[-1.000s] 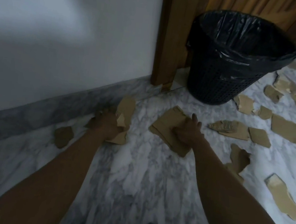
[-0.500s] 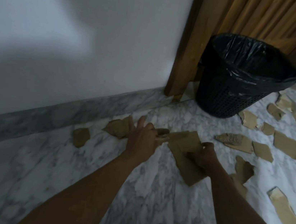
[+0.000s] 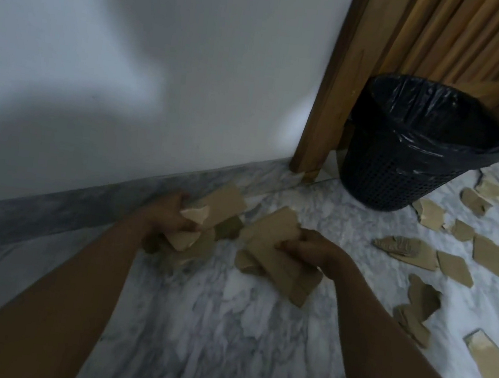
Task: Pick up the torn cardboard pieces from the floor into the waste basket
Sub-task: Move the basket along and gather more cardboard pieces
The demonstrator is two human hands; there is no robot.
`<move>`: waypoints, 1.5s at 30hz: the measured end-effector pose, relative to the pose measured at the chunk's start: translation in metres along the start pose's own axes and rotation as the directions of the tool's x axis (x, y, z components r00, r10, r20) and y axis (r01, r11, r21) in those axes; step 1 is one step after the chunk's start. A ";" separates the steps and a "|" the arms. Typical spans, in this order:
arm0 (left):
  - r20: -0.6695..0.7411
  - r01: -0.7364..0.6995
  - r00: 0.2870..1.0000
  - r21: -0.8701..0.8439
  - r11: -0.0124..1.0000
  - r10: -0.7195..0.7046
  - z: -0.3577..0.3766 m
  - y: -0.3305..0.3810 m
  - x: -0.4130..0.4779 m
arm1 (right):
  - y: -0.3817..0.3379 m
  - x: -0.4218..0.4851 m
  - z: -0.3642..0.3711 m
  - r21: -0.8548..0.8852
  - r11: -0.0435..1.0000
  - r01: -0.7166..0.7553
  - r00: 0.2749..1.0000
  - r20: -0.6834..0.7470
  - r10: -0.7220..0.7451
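My left hand (image 3: 171, 215) grips a bunch of torn brown cardboard pieces (image 3: 220, 208) just above the marble floor, close to the grey skirting. My right hand (image 3: 308, 249) holds a larger stack of cardboard pieces (image 3: 277, 256) a little to the right. The black mesh waste basket (image 3: 402, 177), lined with a black plastic bag, stands at the upper right beside the wooden door frame, well beyond both hands. Its inside looks dark; I cannot tell what it holds.
Several more torn cardboard pieces (image 3: 405, 252) lie scattered over the white marble floor (image 3: 192, 324) to the right, up to the basket's foot. A white wall (image 3: 162, 66) closes the left side. A wooden door frame (image 3: 322, 128) and slatted door stand behind the basket.
My left hand swept back left and closed on cardboard pieces by the skirting. My right hand has lifted its stack slightly. The view has tilted up, so the basket sits lower in frame.
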State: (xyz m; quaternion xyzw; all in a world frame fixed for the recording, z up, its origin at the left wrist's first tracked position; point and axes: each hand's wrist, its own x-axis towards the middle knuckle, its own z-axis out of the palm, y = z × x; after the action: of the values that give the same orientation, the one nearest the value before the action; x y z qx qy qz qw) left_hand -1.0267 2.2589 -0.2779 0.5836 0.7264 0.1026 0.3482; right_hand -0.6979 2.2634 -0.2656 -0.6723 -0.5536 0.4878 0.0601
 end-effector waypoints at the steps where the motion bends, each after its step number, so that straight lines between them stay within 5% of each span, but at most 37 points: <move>1: 0.025 0.060 0.998 0.071 0.996 -0.062 -0.003 -0.011 0.000 | -0.008 0.003 0.010 -0.127 0.992 0.020 0.999 0.047 -0.015; 6: 0.027 0.239 0.969 0.171 0.956 -0.247 0.013 -0.034 -0.010 | -0.025 0.007 0.072 -0.611 0.781 0.131 0.991 0.057 -0.122; 10: -0.028 0.262 0.965 0.175 0.949 -0.261 0.015 -0.039 -0.008 | -0.018 0.014 0.081 -0.534 0.830 0.161 0.987 0.084 -0.138; 13: -0.072 0.269 0.963 0.339 0.901 -0.260 0.011 -0.035 -0.011 | -0.025 0.016 0.080 -0.520 0.825 0.220 0.975 0.107 -0.192; 17: -0.096 0.263 0.965 0.356 0.897 -0.245 0.013 -0.035 -0.010 | -0.054 0.025 0.092 -0.655 0.695 0.298 0.954 0.180 -0.239; 23: -0.073 0.323 0.945 0.075 0.943 -0.318 0.016 -0.037 -0.008 | -0.090 0.044 0.106 -0.777 0.497 0.386 0.921 0.298 -0.250; 30: 0.040 0.295 0.956 -0.149 0.944 -0.292 0.022 -0.042 0.003 | -0.053 0.037 0.082 -0.701 0.649 0.295 0.956 0.220 -0.196; 35: 0.203 0.302 0.951 -0.426 0.853 -0.235 0.038 -0.023 0.004 | 0.000 0.012 0.046 -0.591 0.780 0.206 0.975 0.052 -0.218; 45: 0.312 0.291 0.937 -0.447 0.846 -0.157 0.076 0.050 0.003 | 0.061 -0.045 0.001 -0.350 0.936 0.041 0.996 -0.056 -0.064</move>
State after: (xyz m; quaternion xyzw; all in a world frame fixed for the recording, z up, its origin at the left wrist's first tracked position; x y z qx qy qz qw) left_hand -0.9405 2.2576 -0.3069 0.3958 0.6878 0.1615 0.5867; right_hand -0.6531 2.2038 -0.2778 -0.6732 -0.6466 0.3577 -0.0283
